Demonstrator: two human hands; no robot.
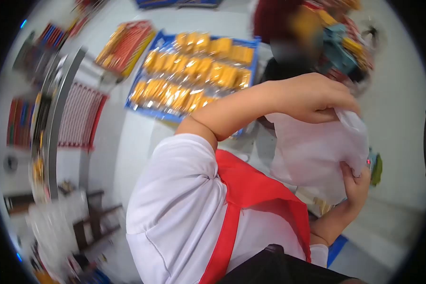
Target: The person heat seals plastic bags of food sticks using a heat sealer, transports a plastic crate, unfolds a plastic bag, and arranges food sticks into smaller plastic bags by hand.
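Note:
A translucent white plastic bag (307, 151) hangs stretched between my two hands, on the right of the head view. My left hand (322, 97) is closed on its upper edge, with the plastic bunched near the fingertips. Lower down, my right hand (357, 184) grips the bag's side edge between thumb and fingers. What is inside the bag, if anything, I cannot make out. A red apron (260, 182) covers my white shirt below the bag.
A blue tray (163, 40) carries rows of clear packs with yellow contents. Beside it stands a red-and-yellow crate (130, 47). Another person (279, 28), blurred, is close to a pile of colourful items (348, 47). A grey-edged shelf (61, 118) is at left.

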